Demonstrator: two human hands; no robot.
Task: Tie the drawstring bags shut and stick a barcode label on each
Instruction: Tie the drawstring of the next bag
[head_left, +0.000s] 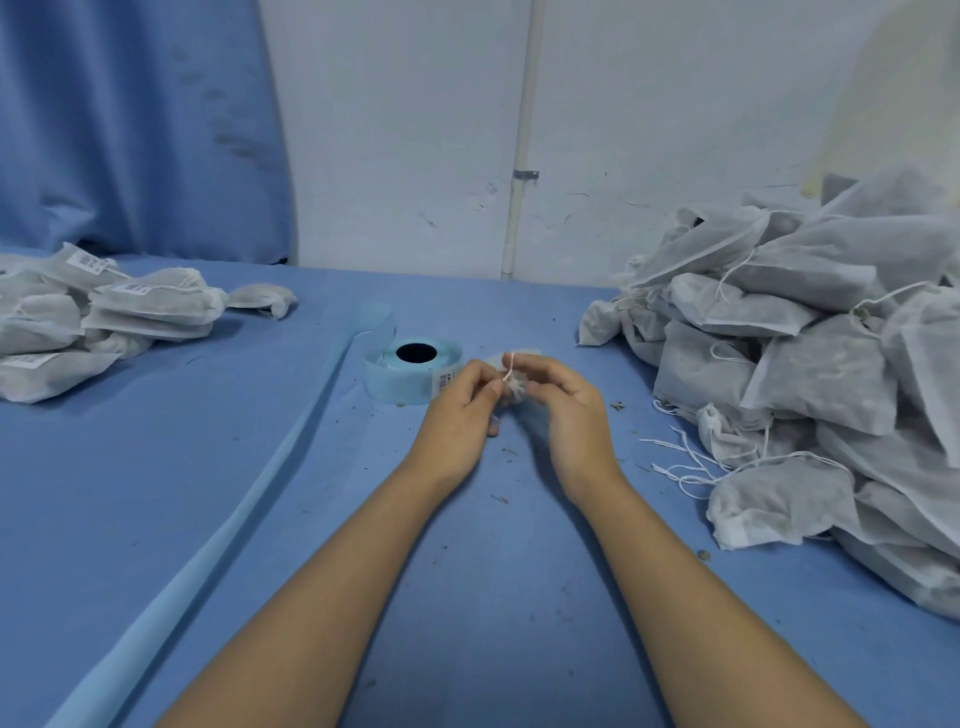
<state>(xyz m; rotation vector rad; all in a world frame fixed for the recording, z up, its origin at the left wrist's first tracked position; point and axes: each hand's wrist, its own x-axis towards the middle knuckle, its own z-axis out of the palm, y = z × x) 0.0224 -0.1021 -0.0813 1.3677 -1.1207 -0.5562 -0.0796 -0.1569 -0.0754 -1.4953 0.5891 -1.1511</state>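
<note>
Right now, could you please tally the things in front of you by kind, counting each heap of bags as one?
Labelled bag heap: 1
Unlabelled bag heap: 1
Label roll: 1
Loose backing strip: 1
Held bag: 1
Total: 5

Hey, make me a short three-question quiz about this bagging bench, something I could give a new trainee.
1. True or false: the label roll sits on the blue table, just beyond the left hand and right hand.
2. Where do the labelled bags lie? A) left of the roll B) right of the roll C) in the person's lap
3. Fill in: both hands hold one small bag at its neck, where a white ____ shows.
Key: 1 true; 2 A; 3 drawstring.
</note>
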